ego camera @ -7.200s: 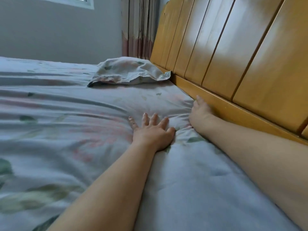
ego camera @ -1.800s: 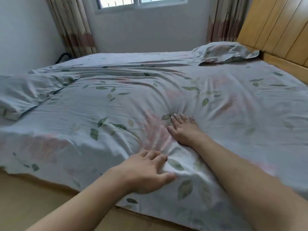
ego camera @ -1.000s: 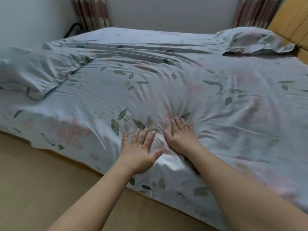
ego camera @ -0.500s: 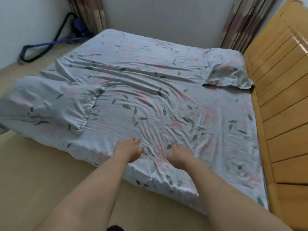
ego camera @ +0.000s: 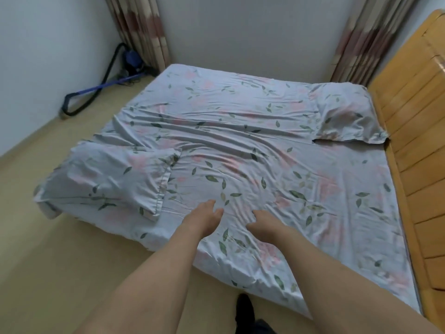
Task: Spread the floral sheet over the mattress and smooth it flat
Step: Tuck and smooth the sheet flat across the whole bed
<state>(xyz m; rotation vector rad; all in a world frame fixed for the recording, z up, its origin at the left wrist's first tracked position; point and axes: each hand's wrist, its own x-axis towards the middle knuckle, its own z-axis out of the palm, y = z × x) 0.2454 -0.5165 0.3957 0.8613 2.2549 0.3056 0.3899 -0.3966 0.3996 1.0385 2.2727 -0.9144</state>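
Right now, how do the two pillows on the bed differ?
The near pillow lies at the foot corner by the floor; the far pillow sits against the wooden headboard. The near one looks flatter, the far one plumper. Both match the floral sheet.

light: soft, dim, even | shadows: faint | glare: headboard (ego camera: 433, 63) | blur: mild overall | edges: wide-angle bowing

Floral sheet (ego camera: 252, 150) of thin creased cloth with a faint sheen, pillowcases (ego camera: 346, 114) of the same cloth, headboard (ego camera: 419, 145) of varnished glossy wood slats, floor (ego camera: 48, 261) smooth and matt, curtains (ego camera: 139, 30) of pleated fabric.
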